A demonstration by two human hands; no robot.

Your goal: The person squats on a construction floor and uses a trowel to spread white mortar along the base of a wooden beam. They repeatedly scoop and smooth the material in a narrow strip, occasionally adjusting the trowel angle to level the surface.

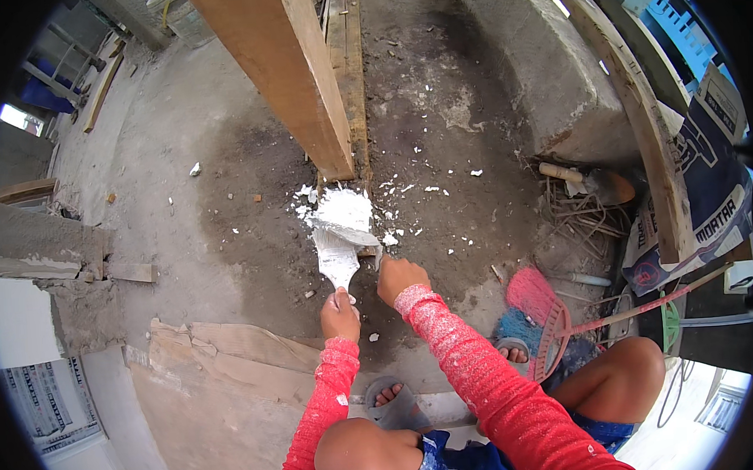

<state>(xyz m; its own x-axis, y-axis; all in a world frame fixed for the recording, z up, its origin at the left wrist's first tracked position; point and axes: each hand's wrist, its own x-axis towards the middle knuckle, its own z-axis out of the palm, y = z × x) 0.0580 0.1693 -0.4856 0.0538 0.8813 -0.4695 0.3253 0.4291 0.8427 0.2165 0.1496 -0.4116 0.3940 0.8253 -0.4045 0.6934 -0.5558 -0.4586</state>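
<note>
Your knee [358, 455] sits nearest; left hand [341, 316] grips a white-coated flat tool [338, 263], right hand [401, 280] a grey blade [365, 236]; shallow strokes through the white heap [344, 208] should gather cleanly.

A pink-and-blue broom [535, 298] lies at right, near thin sticks [582, 217], a trowel [610, 186] and a printed bag [719, 193].

Crumbly matt lumps [343, 206], smooth wooden post [287, 74], rough concrete floor [160, 170]
</note>
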